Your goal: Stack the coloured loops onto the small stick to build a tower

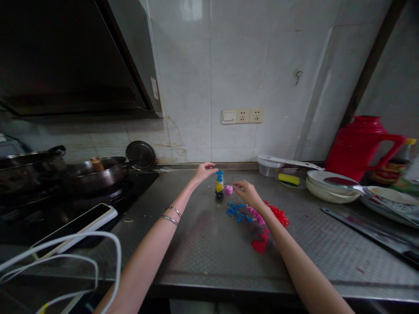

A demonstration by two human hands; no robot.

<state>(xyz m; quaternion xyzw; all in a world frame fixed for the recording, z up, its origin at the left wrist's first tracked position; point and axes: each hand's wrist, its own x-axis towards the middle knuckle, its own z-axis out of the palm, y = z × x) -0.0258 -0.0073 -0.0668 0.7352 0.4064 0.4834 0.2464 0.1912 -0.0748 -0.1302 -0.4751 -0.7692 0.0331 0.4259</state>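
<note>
Near the middle of the metal counter stands a small clear container (219, 185) with black, yellow and blue layers from bottom to top. My left hand (205, 171) reaches to its upper left side, fingers stretched out by the blue top; contact is hard to make out. To the right of the container, my right hand (246, 191) has thumb and fingers drawn together; whatever they hold is too small to tell. A small pink round item (228, 189) lies between. Below my right hand are loose blue pieces (238, 211), pink pieces (255, 214) and red pieces (277, 213).
A clear bag with a red piece (261, 243) lies beside my right forearm. Rightward are stacked bowls (330, 194), a knife (366, 231), a yellow sponge (288, 179) and a red thermos (355, 146). Pans (94, 176), a phone-like device (75, 226) and white cables (114, 248) occupy the left.
</note>
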